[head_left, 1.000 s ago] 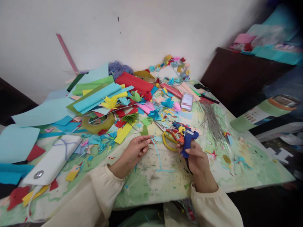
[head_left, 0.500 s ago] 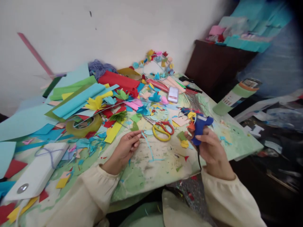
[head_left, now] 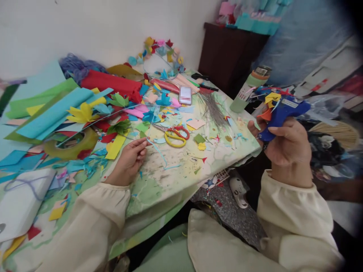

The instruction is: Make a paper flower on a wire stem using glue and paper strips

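- White wall and a dark cabinet (head_left: pixel 227 53) back a worktop (head_left: pixel 181 177) strewn with paper scraps.
- Right hand (head_left: pixel 286 145) has its grip wrapped fully around a blue glue gun (head_left: pixel 279 113), held off the worktop's right edge; scraps cling to its nozzle, best kept pointed away from the fingers.
- Left hand (head_left: pixel 129 160) pinches a thin light-blue paper strip (head_left: pixel 159 153) that trails onto the worktop; a steady pinch keeps it taut.
- Scissors (head_left: pixel 174 136) lie just beyond the strip, a tape roll (head_left: pixel 70 145) further left, and a green bottle (head_left: pixel 249 88) stands near the gun.
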`<state>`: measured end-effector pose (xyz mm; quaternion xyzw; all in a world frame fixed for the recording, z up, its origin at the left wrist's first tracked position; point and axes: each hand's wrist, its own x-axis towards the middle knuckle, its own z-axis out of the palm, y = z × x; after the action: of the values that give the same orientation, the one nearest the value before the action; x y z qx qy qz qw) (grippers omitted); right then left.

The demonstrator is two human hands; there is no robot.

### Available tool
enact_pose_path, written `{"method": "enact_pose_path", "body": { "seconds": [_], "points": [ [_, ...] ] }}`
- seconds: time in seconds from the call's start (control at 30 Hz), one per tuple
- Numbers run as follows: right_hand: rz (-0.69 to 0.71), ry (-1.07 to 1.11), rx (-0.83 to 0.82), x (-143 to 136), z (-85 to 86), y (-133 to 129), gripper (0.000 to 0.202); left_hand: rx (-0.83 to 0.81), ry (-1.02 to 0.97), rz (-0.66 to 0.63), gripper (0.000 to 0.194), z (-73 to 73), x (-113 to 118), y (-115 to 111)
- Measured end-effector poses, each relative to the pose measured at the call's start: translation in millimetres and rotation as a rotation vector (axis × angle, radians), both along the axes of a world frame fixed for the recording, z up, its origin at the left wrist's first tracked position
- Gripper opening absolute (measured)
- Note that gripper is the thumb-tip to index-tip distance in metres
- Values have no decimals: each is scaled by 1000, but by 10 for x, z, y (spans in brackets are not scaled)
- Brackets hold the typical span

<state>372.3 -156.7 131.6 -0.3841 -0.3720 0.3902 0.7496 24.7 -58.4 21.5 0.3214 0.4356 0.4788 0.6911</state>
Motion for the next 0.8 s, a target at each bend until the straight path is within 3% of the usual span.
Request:
{"method": "enact_pose_path", "body": {
  "seconds": [0.23,0.43,0.8],
  "points": [
    [-33,-29,36,155,32,-166,26,14,-15,5,22,32,21,-35],
    [-68,-63,55,160,84,-176,27,23,2,-2,20,54,33,-50],
    [-167,-78,106,451,151,-260,28,8,-20,3,20,71,43,-55]
  ]
}}
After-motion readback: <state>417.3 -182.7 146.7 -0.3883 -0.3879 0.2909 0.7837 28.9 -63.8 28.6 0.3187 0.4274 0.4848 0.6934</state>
